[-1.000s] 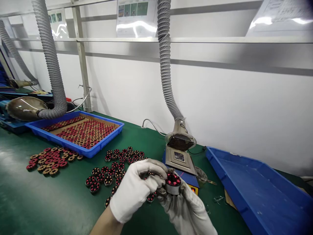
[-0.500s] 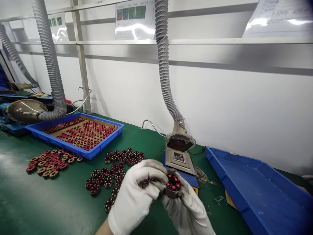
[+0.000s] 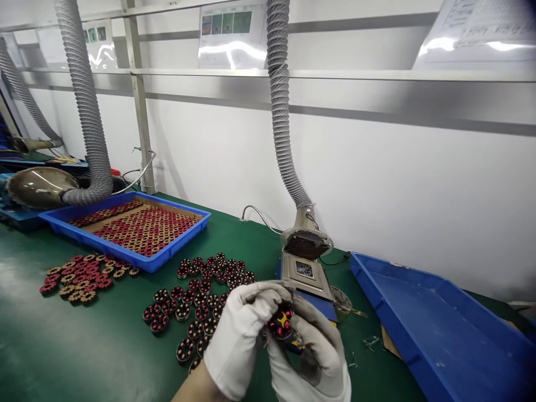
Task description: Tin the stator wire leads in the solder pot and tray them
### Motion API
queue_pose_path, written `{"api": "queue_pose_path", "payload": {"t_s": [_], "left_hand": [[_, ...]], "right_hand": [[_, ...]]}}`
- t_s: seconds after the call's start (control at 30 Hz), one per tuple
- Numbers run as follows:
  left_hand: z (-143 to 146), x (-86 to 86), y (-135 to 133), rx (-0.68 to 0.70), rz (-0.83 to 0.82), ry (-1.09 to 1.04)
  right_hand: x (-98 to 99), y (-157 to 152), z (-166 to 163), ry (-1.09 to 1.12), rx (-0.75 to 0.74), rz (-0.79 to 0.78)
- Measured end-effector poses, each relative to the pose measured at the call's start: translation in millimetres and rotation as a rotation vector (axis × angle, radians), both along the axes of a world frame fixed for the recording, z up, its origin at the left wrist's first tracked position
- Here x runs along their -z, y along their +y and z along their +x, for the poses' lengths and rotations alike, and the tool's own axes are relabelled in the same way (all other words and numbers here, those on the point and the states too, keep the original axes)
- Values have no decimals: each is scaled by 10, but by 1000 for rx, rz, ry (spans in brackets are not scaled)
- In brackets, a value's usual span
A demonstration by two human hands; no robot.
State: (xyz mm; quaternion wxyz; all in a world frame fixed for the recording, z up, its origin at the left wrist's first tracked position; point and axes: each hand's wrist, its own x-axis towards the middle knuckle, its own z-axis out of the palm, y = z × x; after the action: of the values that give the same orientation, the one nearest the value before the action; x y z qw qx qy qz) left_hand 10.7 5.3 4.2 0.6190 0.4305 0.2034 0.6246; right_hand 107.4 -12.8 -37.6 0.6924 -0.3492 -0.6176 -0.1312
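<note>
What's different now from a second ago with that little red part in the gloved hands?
Both hands have closed in around the small red-wound part and tipped it: its open face pointed upward before, now it faces the camera, showing a yellow centre. The left hand curls over it more, the right hand wraps it from below. Both kept hold throughout. The loose parts on the green table and the blue tray stayed put.

Bright, even overhead lighting. Glare streaks on the laminated sheets above. Soft shadows behind the hoses. Edges bowed; corners blurred.
</note>
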Motion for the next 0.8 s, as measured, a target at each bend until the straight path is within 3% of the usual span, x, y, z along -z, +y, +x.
{"api": "queue_pose_path", "payload": {"t_s": [0.07, 0.13, 0.3, 0.53, 0.67, 0.8], "left_hand": [[-39, 24, 31, -126, 53, -107], [-115, -9, 51, -162, 94, -101], [-151, -112, -2, -8, -58, 202], [-101, -54, -45, -274, 96, -10], [-150, -140, -65, -72, 5, 128], [-135, -194, -72, -47, -76, 132]], "right_hand": [[-32, 11, -17, 113, 19, 21], [-53, 14, -32, 182, 28, 27], [3, 8, -33, 202, -5, 24], [-10, 1, 0, 143, -50, 14], [-15, 3, -18, 147, -83, 22], [24, -4, -24, 97, -113, 3]]}}
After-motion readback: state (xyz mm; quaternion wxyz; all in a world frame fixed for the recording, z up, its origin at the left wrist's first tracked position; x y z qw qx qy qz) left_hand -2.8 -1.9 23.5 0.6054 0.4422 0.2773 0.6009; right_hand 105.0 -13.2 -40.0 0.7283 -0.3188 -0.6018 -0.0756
